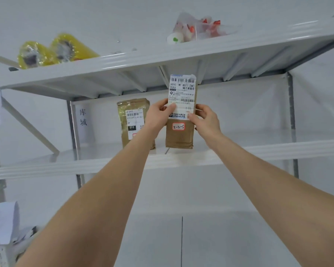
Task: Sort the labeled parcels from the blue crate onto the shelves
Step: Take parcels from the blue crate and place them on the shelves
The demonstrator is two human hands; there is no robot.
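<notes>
A tall brown parcel [179, 136] stands upright on the middle shelf [258, 149], its bottom edge on the shelf board. It carries a white shipping label and a small red-bordered tag reading 3-2-5. My left hand [159, 115] grips its left edge, thumb across the label. On the other edge, my right hand [205, 118] grips it at about the same height. A second brown parcel [133, 120], wrapped in clear tape with a white label, stands just to the left, partly behind my left hand. The blue crate is out of view.
The upper shelf [123, 60] holds two yellow wrapped rolls [52, 50] at the left and a clear bag of items [197, 28] at the right. A white sign with characters [83, 117] hangs by the left upright. Grey uprights frame the bay. White paper [3, 220] lies lower left.
</notes>
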